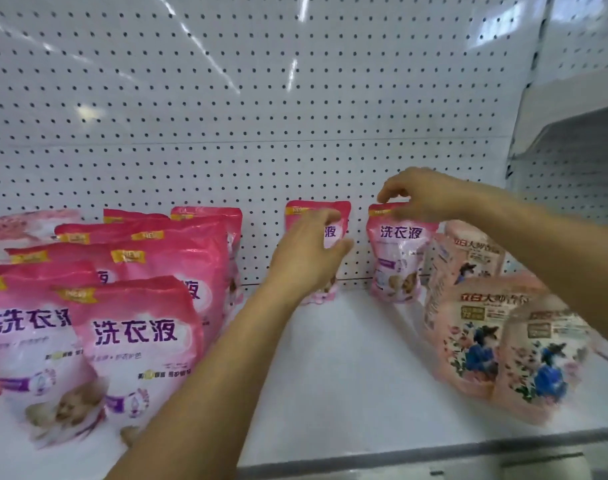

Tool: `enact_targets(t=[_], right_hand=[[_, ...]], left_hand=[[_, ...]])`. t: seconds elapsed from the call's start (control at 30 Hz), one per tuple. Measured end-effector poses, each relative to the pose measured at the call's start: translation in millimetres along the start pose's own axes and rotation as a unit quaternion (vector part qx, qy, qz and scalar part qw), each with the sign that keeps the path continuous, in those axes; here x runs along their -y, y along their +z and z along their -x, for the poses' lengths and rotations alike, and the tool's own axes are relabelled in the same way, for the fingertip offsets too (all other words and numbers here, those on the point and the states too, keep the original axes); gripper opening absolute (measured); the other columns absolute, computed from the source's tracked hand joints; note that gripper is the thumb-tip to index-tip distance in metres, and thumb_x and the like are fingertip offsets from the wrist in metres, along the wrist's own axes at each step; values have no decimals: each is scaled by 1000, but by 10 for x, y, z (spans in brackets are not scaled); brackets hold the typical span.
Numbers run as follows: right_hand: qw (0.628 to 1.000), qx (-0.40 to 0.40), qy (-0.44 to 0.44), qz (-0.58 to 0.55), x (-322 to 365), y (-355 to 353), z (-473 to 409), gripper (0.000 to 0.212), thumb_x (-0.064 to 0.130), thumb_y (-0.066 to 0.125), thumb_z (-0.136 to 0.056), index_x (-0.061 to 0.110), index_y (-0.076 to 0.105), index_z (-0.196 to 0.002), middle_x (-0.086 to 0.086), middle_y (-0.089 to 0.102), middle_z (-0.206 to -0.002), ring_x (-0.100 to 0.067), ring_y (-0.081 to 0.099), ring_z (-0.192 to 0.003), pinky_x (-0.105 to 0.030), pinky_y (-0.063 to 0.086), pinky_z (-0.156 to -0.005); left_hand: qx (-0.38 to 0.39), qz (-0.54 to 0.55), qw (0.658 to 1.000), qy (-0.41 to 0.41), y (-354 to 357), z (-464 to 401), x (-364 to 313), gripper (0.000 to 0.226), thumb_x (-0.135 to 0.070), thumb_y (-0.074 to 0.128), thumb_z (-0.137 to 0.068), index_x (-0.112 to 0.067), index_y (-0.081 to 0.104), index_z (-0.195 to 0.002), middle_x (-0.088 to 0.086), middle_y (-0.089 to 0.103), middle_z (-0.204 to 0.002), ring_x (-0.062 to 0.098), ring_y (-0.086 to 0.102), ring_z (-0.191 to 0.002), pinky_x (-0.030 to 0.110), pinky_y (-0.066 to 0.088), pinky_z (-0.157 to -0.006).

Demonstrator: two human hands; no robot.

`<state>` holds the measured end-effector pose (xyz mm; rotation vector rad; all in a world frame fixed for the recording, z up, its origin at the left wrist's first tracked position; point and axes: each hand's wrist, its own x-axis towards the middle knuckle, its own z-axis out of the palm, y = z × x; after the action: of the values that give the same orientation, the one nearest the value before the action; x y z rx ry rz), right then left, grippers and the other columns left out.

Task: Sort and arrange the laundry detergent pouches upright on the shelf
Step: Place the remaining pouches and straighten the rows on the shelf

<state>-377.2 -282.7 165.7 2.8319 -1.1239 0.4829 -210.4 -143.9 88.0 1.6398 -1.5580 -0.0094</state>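
Note:
Two pink detergent pouches stand upright against the pegboard at the back of the white shelf point(347, 358). My left hand point(309, 258) wraps round the front of the left pouch point(333, 216), covering most of it. My right hand point(423, 194) pinches the top edge of the right pouch point(399, 258). Several more pink pouches point(136, 341) of the same kind stand in rows on the left of the shelf. Pale peach floral pouches point(475, 327) stand grouped on the right.
The white pegboard back wall point(261, 116) rises behind the shelf. A neighbouring shelf unit point(572, 161) adjoins on the right. The shelf's front edge point(399, 462) runs along the bottom.

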Motion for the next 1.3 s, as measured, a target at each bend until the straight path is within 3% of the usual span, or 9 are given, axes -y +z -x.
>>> enact_targets(t=[0.17, 0.3, 0.4, 0.5, 0.63, 0.77, 1.07, 1.17, 1.3], right_hand=[[991, 93, 60, 78, -397, -33, -301, 63, 25, 67, -87, 15, 40, -144, -6, 44, -146, -27, 45, -130, -41, 41, -107], [985, 145, 51, 82, -624, 11, -449, 58, 16, 67, -86, 14, 45, -140, -4, 51, -133, -24, 54, -113, -38, 47, -99], [985, 157, 27, 71, -730, 72, -553, 41, 14, 67, -85, 18, 55, -124, 4, 53, -104, -20, 57, -93, -33, 51, -84], [987, 140, -8, 80, -770, 148, -624, 6, 12, 65, -85, 18, 64, -86, 6, 58, -79, -19, 59, -76, -28, 48, -66], [992, 97, -33, 69, -789, 248, -732, 38, 2, 59, -82, 23, 53, -51, 5, 52, -55, -13, 46, -55, -24, 40, -55], [991, 99, -37, 81, -756, 298, -793, 31, 1, 57, -81, 17, 55, -55, -2, 54, -58, -15, 46, -56, -25, 39, -53], [993, 85, -51, 71, -653, 314, -790, 16, 2, 63, -80, 4, 62, -64, -5, 55, -59, -18, 46, -57, -27, 39, -57], [992, 83, -72, 60, -582, 285, -740, 30, 6, 68, -81, 12, 55, -55, -2, 50, -54, -17, 44, -55, -28, 38, -57], [991, 83, -99, 42, -401, 240, -647, 40, 10, 74, -80, 18, 51, -49, 2, 48, -49, -13, 42, -51, -27, 36, -55]], left_hand=[[-27, -131, 988, -76, 192, -899, 190, 55, -15, 54, -94, -16, 38, -147, 7, 38, -151, 25, 36, -138, 45, 36, -110], [-25, -270, 958, -94, 349, -1208, 452, 55, -11, 51, -90, -14, 39, -143, 10, 42, -143, 29, 37, -133, 49, 34, -107], [-44, -334, 939, -71, 420, -1322, 603, 46, -12, 54, -88, -17, 48, -133, 8, 50, -131, 28, 43, -124, 47, 34, -105], [-55, -365, 928, -48, 355, -1383, 665, 31, -14, 57, -91, -26, 64, -119, 4, 59, -118, 26, 49, -117, 43, 36, -99], [-72, -399, 914, -34, 215, -1428, 741, 23, -20, 52, -95, -26, 71, -106, 1, 64, -106, 25, 51, -109, 42, 32, -97], [-84, -425, 901, -40, 150, -1410, 818, 23, -23, 52, -96, -28, 72, -107, 0, 64, -106, 25, 51, -109, 42, 32, -96], [-94, -350, 926, -108, 250, -1226, 683, 42, -15, 53, -92, -23, 54, -133, 6, 52, -133, 26, 40, -130, 46, 24, -111], [-134, -244, 954, -112, 324, -937, 495, 55, -20, 58, -93, -20, 40, -144, 6, 43, -144, 25, 33, -136, 45, 27, -114], [-139, -100, 984, -57, 470, -331, 224, 56, -22, 60, -94, -19, 39, -145, 3, 41, -145, 21, 34, -136, 41, 35, -109]])
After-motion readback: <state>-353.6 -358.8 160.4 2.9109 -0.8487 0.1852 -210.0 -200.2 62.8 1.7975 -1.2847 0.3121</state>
